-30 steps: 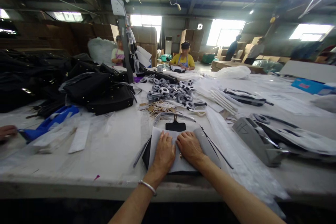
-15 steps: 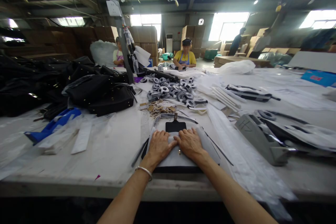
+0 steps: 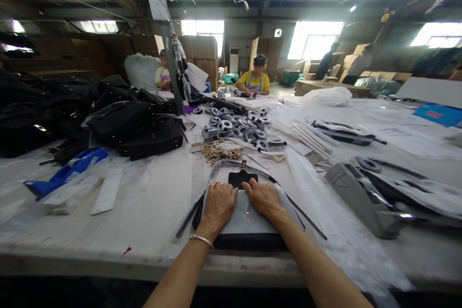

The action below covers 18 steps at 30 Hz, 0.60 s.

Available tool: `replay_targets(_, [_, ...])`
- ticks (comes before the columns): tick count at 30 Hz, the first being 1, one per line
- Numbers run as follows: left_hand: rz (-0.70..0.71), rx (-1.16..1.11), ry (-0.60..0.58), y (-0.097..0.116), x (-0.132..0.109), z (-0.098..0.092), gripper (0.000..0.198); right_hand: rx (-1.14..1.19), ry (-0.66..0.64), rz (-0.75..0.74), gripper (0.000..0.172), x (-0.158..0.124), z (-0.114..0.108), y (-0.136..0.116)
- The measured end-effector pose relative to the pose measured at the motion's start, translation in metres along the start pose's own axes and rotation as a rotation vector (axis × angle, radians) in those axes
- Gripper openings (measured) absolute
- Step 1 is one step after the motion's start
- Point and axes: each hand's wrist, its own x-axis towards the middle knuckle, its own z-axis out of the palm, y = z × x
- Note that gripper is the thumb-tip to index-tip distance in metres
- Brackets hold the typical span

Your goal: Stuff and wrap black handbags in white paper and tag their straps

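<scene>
A flat black bag lies at the table's near edge, covered by a white paper sheet. My left hand and my right hand rest side by side on the paper, fingers stretched flat and pressing it down. Just beyond my fingertips a black leather tab with a small brass fitting sticks out from under the paper. A thin black strap runs out from the bag to the left, another to the right.
A pile of black handbags fills the left. Blue plastic lies at left. Rolled straps and paper tags sit behind the bag; a grey tape dispenser stands right. Other people work at the far end.
Both hands have slid forward over the paper, away from me, until the fingertips reach the black tab. The person's hand at the far left edge is gone from view.
</scene>
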Motion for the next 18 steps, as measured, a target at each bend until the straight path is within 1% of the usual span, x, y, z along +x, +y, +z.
replay_targets(2, [0.002, -0.006, -0.011, 0.0, 0.0, 0.0, 0.033, 0.064, 0.1, 0.078, 0.038, 0.004, 0.008, 0.003])
replay_targets(3, [0.002, -0.009, -0.014, 0.0, 0.0, 0.0, 0.033, 0.09, 0.169, 0.104, 0.039, 0.005, 0.012, 0.005])
replay_targets(5, [0.003, -0.016, -0.011, 0.0, 0.0, 0.0, 0.034, 0.126, 0.287, 0.117, 0.048, 0.009, 0.02, 0.008])
replay_targets(6, [0.004, -0.018, -0.009, 0.0, 0.0, -0.001, 0.034, 0.141, 0.309, 0.116, 0.053, 0.01, 0.023, 0.009])
replay_targets(8, [0.009, -0.011, -0.008, 0.0, -0.001, -0.002, 0.034, 0.195, 0.287, 0.128, 0.062, 0.012, 0.026, 0.01])
replay_targets(10, [0.033, 0.005, -0.01, 0.0, -0.002, -0.002, 0.034, 0.318, 0.253, 0.161, 0.069, 0.014, 0.026, 0.013])
replay_targets(12, [0.057, 0.004, -0.005, -0.002, -0.003, 0.0, 0.036, 0.49, 0.273, 0.172, 0.073, 0.015, 0.023, 0.016])
replay_targets(14, [0.028, -0.044, 0.01, -0.005, -0.002, 0.005, 0.036, 0.638, 0.31, 0.124, 0.069, 0.015, 0.018, 0.02])
replay_targets(15, [0.004, -0.081, 0.02, -0.007, -0.001, 0.008, 0.034, 0.682, 0.326, 0.069, 0.062, 0.013, 0.015, 0.021])
replay_targets(18, [-0.078, -0.183, 0.079, -0.015, 0.001, 0.017, 0.025, 0.712, 0.387, -0.154, 0.032, 0.004, 0.008, 0.018])
